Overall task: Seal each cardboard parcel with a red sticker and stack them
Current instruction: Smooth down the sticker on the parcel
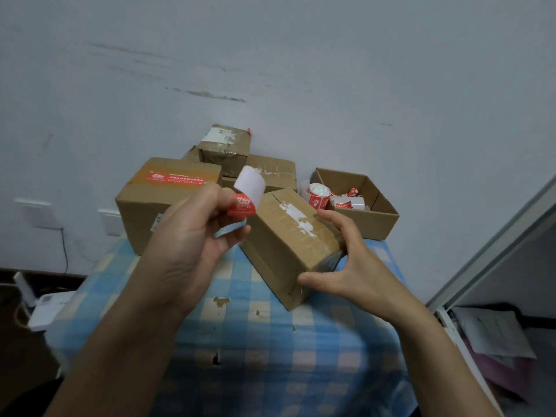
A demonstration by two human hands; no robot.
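Observation:
My left hand pinches a red sticker whose white backing curls upward, held just left of a small cardboard parcel. That parcel lies tilted on the checked tablecloth, with torn white label scraps along its top seam. My right hand grips its near right end, thumb under, fingers over the top. A larger parcel with a long red sticker on top stands at the left. Two more parcels stand behind, and a smaller one is stacked on them.
An open cardboard tray at the right holds a roll of red stickers and crumpled backing scraps. The blue checked tablecloth covers a small table against a white wall. A white frame and shelf stand at the right edge.

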